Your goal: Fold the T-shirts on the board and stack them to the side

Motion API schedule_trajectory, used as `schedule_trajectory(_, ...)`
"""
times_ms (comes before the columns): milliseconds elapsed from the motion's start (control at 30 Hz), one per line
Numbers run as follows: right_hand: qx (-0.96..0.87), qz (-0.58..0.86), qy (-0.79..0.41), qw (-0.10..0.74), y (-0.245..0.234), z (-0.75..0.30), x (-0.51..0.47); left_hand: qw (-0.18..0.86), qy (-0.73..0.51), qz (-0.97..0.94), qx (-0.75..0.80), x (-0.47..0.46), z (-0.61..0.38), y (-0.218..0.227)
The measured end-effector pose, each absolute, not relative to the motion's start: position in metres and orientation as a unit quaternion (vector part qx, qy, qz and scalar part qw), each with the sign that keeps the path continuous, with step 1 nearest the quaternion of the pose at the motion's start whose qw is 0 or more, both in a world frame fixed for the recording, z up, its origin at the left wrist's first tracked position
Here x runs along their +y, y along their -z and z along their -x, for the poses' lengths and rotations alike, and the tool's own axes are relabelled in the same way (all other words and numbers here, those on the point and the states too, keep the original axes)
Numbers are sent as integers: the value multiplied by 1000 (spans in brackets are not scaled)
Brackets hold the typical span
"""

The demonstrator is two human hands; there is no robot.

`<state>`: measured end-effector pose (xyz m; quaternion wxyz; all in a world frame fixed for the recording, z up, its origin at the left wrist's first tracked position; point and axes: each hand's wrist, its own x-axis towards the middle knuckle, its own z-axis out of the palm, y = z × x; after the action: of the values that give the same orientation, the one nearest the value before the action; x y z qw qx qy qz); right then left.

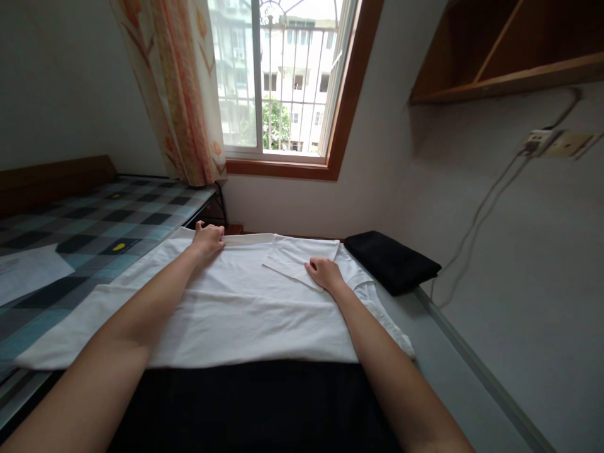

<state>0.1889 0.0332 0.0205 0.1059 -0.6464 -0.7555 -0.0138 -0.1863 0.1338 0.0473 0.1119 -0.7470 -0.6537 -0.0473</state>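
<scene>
Checked mattress at left. Window straight ahead, wood-framed, bars outside; patterned curtain hangs at its left side. White garment lies spread flat in front of the person, wide across the view, right part on a pale grey tabletop; left end reaches the mattress side, can't tell if it rests on it. Wooden shelf on right wall. Black folded item just beyond the garment's right end, near the wall. White paper on the mattress. Left hand at the garment's far edge, fingers curled; can't tell if cloth is pinched. Right hand on the folded-over flap, right of the left hand, fingers bent; grasping or only pressing, can't tell. Wall socket below the shelf, cable plugged in.
</scene>
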Motion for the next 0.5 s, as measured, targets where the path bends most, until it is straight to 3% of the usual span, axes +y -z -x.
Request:
schedule_trajectory(233,-754,647,8,111,-20,-189,34,125,-65,734,-664,126,242,-63)
schedule_trajectory(500,-750,650,4,119,-20,-189,33,185,-64,720,-665,107,268,-69)
